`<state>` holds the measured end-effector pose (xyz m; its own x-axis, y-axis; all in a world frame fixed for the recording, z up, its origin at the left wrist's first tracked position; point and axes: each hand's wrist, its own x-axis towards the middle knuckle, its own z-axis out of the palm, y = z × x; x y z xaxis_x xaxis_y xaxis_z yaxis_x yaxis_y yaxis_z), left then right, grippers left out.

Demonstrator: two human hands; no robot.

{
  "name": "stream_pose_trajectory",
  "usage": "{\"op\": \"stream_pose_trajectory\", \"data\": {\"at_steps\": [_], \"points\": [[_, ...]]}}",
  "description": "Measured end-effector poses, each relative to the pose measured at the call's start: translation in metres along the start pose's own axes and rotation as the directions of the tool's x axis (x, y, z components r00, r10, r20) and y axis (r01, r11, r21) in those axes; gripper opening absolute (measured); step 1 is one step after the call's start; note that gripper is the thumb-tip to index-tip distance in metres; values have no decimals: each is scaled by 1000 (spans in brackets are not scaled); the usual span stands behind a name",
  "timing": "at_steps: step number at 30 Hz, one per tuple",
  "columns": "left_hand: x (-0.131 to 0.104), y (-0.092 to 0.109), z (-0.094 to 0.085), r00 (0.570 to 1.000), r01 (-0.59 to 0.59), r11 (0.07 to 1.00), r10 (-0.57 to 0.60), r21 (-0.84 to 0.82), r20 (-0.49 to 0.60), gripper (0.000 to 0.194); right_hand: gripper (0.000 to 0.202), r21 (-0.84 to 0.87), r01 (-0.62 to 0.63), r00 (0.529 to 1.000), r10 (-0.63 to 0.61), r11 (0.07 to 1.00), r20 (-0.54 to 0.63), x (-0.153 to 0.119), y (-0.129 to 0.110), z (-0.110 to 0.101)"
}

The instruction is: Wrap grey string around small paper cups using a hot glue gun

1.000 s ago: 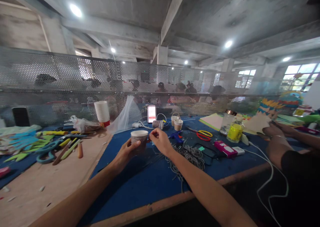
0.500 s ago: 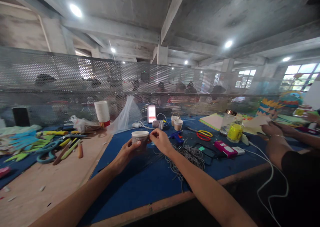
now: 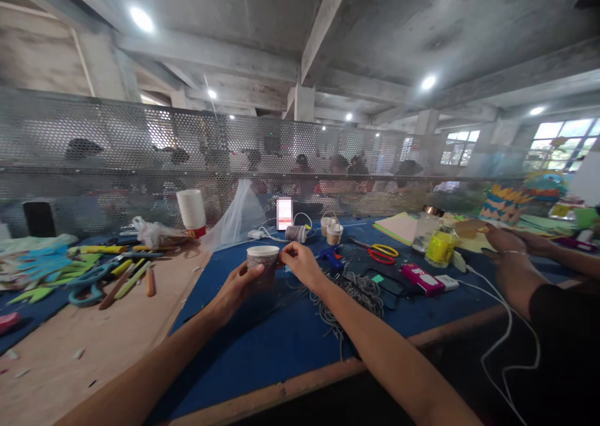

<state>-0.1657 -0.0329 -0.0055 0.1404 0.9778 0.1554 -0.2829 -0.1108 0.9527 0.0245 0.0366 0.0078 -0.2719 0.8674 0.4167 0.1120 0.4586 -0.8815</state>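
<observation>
White paper cup (image 3: 262, 257) w/ greyish sides, held upright over the near-middle of the blue tabletop (image 3: 220, 357). L hand (image 3: 240, 282) curls round its L side, thumb in front. R hand (image 3: 300, 265): thumb & index pinched together at cup's R side; can't tell if they grip anything. Grey cord heap (image 3: 359, 298) lies to the R. Cup's prob. v. light, thin-walled, easily dented; best held gently low on the sides. Vs. ½ sec ago: cup & hands approx. unchanged; far R, co-worker's paper sheet (image 3: 470, 230) looks browner.
</observation>
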Motion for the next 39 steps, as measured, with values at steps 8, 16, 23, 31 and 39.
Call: {"op": "stream_pose_trajectory", "data": {"at_steps": [8,16,23,31,39], "points": [[-3,5,4,1000,1,1000,-1,-4,4,63,11,60,-29,1000,28,998,13,2,4,0],[0,1,-1,1000,-3,1000,3,11,16,62,9,123,-46,999,42,991,32,4,8,1],[-4,8,5,1000,4,1000,-4,10,20,65,11,155,-62,997,54,986,52,4,8,0],[0,2,0,1000,-2,1000,2,3,8,64,18,212,-103,993,88,972,81,1,0,-1],[0,2,0,1000,1,1000,-1,4,11,63,20,254,-108,992,88,961,90,1,0,-2]]}}
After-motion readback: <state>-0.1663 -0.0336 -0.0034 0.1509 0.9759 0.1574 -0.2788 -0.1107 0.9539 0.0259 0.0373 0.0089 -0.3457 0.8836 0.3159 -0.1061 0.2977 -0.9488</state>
